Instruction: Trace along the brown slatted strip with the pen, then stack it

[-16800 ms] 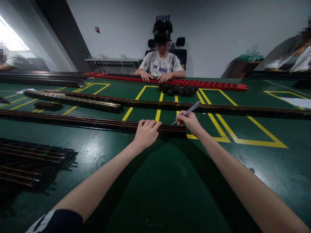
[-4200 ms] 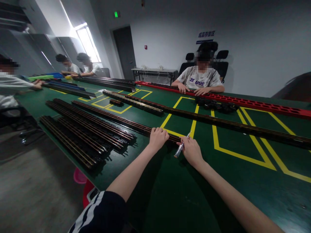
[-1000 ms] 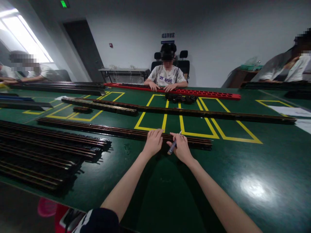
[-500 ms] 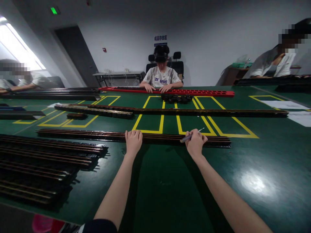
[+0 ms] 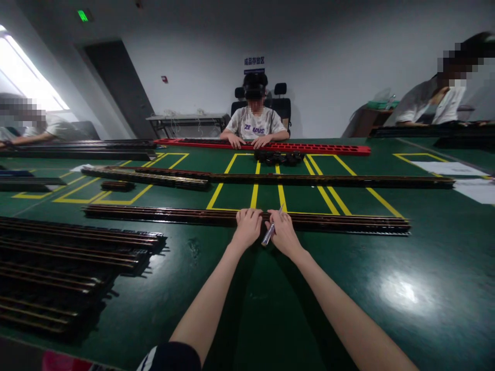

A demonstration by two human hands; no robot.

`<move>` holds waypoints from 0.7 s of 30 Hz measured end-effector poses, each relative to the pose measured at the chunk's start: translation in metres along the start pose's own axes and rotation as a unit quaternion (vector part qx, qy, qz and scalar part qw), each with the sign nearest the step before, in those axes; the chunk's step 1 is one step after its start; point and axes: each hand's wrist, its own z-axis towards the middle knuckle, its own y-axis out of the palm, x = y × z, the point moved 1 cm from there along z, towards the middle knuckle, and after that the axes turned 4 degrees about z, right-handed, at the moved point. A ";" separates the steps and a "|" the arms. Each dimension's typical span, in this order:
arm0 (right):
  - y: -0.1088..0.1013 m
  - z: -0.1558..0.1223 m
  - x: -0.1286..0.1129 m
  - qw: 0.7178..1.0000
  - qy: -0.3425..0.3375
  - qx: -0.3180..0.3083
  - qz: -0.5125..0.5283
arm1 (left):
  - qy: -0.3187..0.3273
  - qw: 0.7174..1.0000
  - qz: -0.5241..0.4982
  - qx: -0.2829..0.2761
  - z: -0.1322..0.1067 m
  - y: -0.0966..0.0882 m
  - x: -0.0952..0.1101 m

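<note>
A long dark strip point(image 5: 348, 223) with copper-coloured lines along it lies crosswise on the green table in front of me. My left hand point(image 5: 248, 226) is closed over its near side at about the middle, fingers curled across the top. Just to the right, my right hand point(image 5: 284, 232) rests at the same strip. It grips a slim, pen-like tool point(image 5: 267, 236) with a greyish handle and a thin metal tip pointing up and away; its exact kind is unclear. The two hands are almost touching.
Several similar strips point(image 5: 69, 257) lie side by side at the left. Beyond my strip is another long strip point(image 5: 328, 180). Opposite, a co-worker's hands point(image 5: 251, 141) rest on a red slotted rail point(image 5: 344, 150), near small black parts point(image 5: 278, 157). White paper point(image 5: 474, 190) lies at right.
The dark strip has slid to the right. My left hand has moved right and my right hand left, so they are now close together. The tool in my right hand points more steeply.
</note>
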 end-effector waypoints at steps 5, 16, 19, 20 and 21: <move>-0.015 0.001 0.023 0.996 0.088 0.028 0.012 | -0.030 0.999 0.011 0.042 0.001 -0.004 -0.003; -0.030 -0.002 0.024 0.981 0.126 0.099 -0.111 | -0.129 0.987 0.083 0.048 0.001 -0.012 -0.022; -0.025 -0.001 0.016 0.993 0.051 0.036 -0.099 | -0.112 0.991 0.060 0.037 0.002 -0.010 -0.020; -0.024 0.000 0.015 0.994 0.044 0.021 -0.100 | -0.101 0.993 0.046 0.029 0.002 -0.010 -0.019; -0.023 0.000 0.015 0.993 0.045 0.011 -0.105 | -0.096 0.994 0.034 0.027 0.002 -0.009 -0.017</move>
